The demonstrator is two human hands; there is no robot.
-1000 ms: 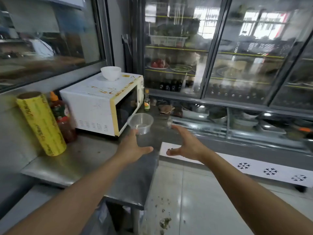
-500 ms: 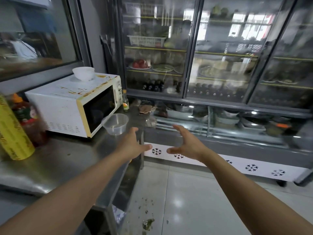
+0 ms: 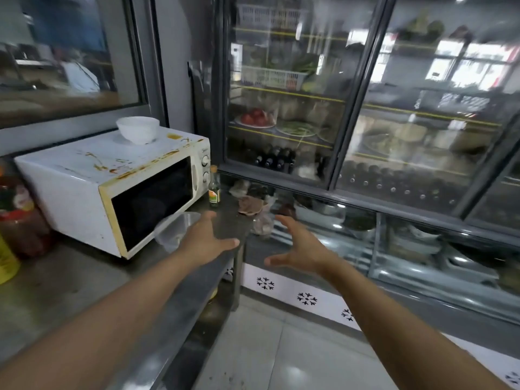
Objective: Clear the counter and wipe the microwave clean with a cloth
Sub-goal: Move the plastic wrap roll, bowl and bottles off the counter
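A white microwave (image 3: 84, 181) with orange stains on its top stands on the steel counter (image 3: 70, 280). A white bowl (image 3: 138, 130) sits on top of it. A clear plastic container (image 3: 174, 229) rests on the counter in front of the microwave door. My left hand (image 3: 206, 239) reaches out with spread fingers just right of that container, partly covering it. My right hand (image 3: 299, 244) hovers with spread fingers beyond the counter's edge, holding nothing. A crumpled brown cloth (image 3: 250, 205) lies at the counter's far end.
A small dark bottle (image 3: 214, 190) stands right of the microwave. Red sauce bottles (image 3: 19, 209) and a yellow roll (image 3: 7, 263) sit at the far left. A clear bag (image 3: 263, 222) lies near the cloth. Glass-door fridges (image 3: 351, 122) fill the right.
The view has swung right and closer to the microwave. Both hands have stayed spread in front; the left hand now overlaps the clear container.
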